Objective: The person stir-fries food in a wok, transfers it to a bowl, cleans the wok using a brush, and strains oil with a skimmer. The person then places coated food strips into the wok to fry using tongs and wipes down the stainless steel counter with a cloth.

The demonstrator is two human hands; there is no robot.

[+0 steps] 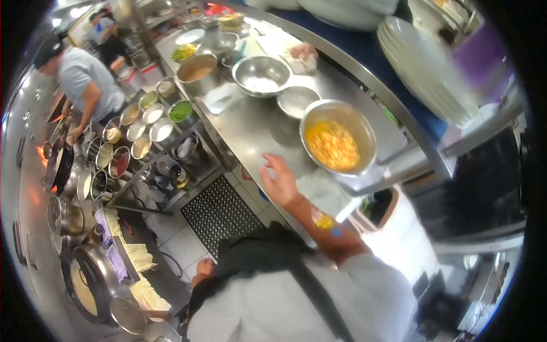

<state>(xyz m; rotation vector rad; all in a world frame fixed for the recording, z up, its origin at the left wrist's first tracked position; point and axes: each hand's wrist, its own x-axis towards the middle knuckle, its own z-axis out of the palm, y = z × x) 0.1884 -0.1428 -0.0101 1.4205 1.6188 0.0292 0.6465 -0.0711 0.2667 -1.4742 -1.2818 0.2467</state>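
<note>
Right hand: the right hand (278,181) is bare, fingers loosely spread, holding nothing; it hangs over the edge of the steel counter (242,128).
Left hand: the left hand (204,266) is low beside the torso, mostly hidden – cannot tell if its fingers are curled or spread.
Reach: best kept unhurried, I judge, with the forearm clear of the crumpled clear plastic (322,191) beside it.
Orange pieces: loose and wet-looking; the steel bowl (368,137) holding the orange pieces (333,147) would likely handle best level, gripped at two sides of the rim.
Bowl's place: on the counter, ahead and to the right of the right hand – near, apparently not touching; well apart from the left.
</note>
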